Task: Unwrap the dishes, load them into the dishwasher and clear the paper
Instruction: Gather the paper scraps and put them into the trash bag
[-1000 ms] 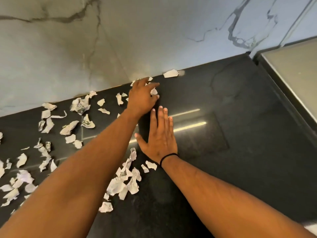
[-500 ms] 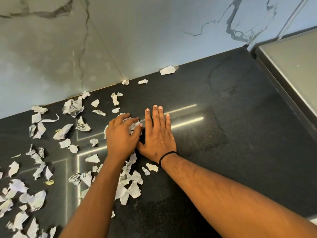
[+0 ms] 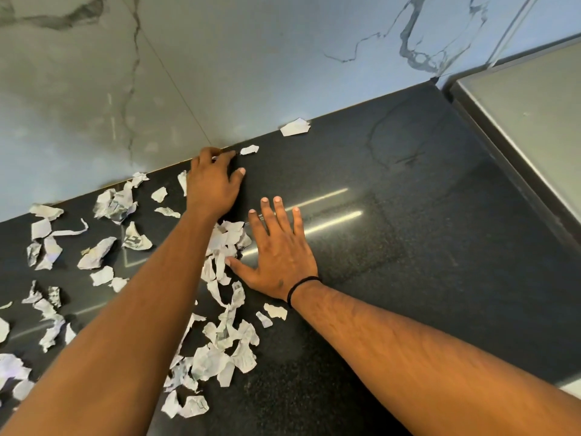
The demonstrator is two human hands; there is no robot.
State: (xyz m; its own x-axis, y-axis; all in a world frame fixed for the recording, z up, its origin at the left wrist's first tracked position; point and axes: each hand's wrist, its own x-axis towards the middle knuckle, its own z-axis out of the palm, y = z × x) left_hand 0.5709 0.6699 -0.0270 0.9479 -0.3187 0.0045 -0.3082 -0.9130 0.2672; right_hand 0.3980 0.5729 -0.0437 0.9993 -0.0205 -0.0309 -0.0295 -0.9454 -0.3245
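Two hands are on the counter (image 3: 393, 278). The right hand (image 3: 278, 250) lies flat, fingers straight and spread, its thumb touching a heap of scraps (image 3: 226, 243) just left of it. The left hand (image 3: 213, 184) reaches to the back edge where the counter meets the wall (image 3: 251, 58); its fingers are bent down at that edge, and whether they pinch a scrap cannot be told. One small scrap (image 3: 250, 149) lies just right of its fingertips, a bigger one (image 3: 295, 127) farther right along the back edge. Many more torn scraps are scattered over the counter's left half and toward the front edge, between the forearms. A black band (image 3: 301, 289) circles the right wrist. A steel surface (image 3: 534, 121) adjoins the counter's right edge.
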